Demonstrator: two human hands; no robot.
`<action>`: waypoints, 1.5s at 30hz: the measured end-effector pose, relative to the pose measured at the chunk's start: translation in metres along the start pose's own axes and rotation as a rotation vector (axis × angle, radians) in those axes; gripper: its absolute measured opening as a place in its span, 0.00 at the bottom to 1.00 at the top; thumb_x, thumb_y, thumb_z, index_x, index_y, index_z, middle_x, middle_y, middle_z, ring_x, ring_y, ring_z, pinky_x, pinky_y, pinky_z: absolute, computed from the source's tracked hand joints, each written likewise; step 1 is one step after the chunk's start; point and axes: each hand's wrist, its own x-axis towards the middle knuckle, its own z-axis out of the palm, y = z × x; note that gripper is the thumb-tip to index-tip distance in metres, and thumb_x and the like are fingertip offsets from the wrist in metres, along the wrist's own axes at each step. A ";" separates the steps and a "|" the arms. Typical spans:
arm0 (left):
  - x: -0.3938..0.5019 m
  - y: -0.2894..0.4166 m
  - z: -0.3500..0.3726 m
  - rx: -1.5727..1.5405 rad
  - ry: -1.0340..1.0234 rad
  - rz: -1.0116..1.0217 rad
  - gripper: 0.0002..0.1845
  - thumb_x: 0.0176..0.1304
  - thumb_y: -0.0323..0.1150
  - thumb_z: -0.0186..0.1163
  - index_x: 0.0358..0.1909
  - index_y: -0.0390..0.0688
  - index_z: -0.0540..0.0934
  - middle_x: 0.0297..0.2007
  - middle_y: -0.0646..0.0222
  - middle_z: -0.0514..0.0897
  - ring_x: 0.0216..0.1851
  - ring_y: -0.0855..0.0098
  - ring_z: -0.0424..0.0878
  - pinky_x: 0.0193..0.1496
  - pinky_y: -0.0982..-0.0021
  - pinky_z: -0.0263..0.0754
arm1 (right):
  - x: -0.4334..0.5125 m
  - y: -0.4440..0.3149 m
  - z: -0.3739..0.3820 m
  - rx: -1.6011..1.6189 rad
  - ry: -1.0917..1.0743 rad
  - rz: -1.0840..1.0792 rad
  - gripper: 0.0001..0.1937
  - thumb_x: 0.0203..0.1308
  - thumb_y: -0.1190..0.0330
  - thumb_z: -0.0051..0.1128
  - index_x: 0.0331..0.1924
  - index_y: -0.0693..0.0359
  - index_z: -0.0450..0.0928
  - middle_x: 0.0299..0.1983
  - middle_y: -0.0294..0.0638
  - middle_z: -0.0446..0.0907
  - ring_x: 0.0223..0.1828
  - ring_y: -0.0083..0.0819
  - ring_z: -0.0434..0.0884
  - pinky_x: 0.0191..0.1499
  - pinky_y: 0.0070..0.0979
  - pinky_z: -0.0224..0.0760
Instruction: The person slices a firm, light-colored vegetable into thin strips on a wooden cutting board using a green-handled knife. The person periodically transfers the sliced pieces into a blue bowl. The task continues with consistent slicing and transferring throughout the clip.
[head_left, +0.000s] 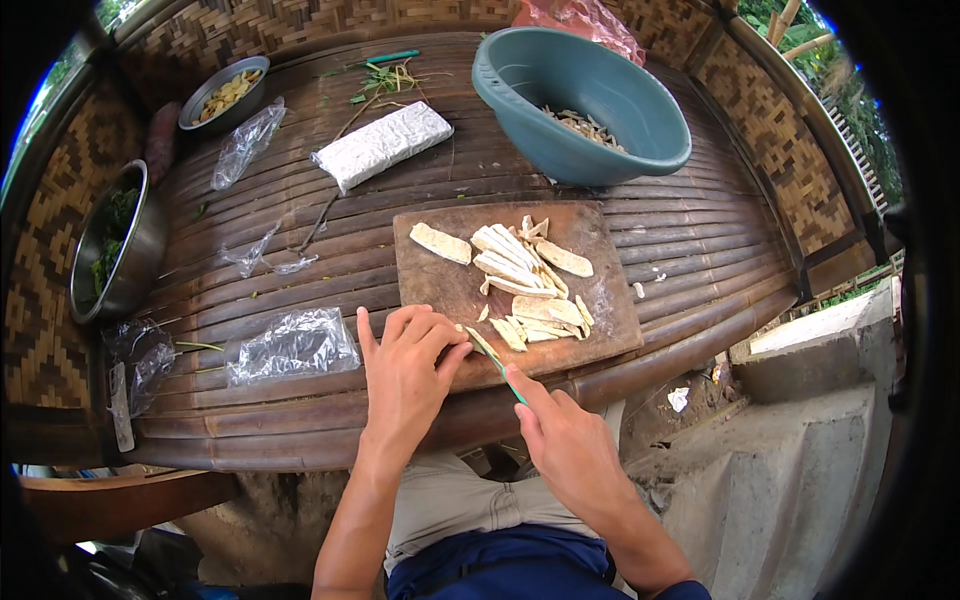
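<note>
At the near left of a wooden cutting board (439, 289), my left hand (409, 367) presses a piece of tempeh (481, 346) down with bent fingertips, covering most of it. My right hand (566, 442) grips a green-handled knife (512, 381), index finger stretched along its top. The narrow blade lies against the piece, just right of my left fingertips. Cut tempeh strips (510, 259) are heaped mid-board. One larger tempeh slice (441, 244) lies apart at the upper left, and shorter pieces (544, 309) lie closer to the knife.
Beyond the board stands a blue-green plastic basin (517, 112) with cut strips inside. A white wrapped block (386, 142) lies left of it on the bamboo-slat platform (300, 289). Clear plastic wrap (292, 349) sits beside my left hand. Leafy greens fill a metal bowl (135, 262) far left.
</note>
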 end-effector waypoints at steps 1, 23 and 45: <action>0.000 -0.001 0.000 -0.012 0.005 0.003 0.06 0.63 0.34 0.76 0.39 0.49 0.90 0.45 0.79 0.89 0.63 0.64 0.81 0.81 0.30 0.47 | -0.001 -0.001 -0.004 0.001 -0.009 -0.001 0.26 0.80 0.64 0.56 0.78 0.49 0.70 0.32 0.49 0.79 0.27 0.54 0.85 0.30 0.48 0.80; 0.000 -0.005 0.000 -0.074 0.011 0.020 0.06 0.63 0.29 0.75 0.39 0.46 0.87 0.43 0.76 0.88 0.61 0.65 0.83 0.84 0.33 0.43 | 0.007 -0.006 -0.003 0.082 -0.066 0.091 0.24 0.78 0.67 0.59 0.75 0.51 0.75 0.35 0.51 0.83 0.35 0.55 0.85 0.38 0.48 0.79; 0.001 -0.002 0.003 -0.154 0.004 -0.058 0.17 0.65 0.25 0.73 0.54 0.48 0.83 0.42 0.77 0.88 0.52 0.70 0.86 0.85 0.33 0.38 | 0.009 0.006 -0.002 0.189 0.018 0.002 0.23 0.81 0.64 0.56 0.75 0.50 0.74 0.34 0.52 0.83 0.30 0.57 0.85 0.35 0.50 0.81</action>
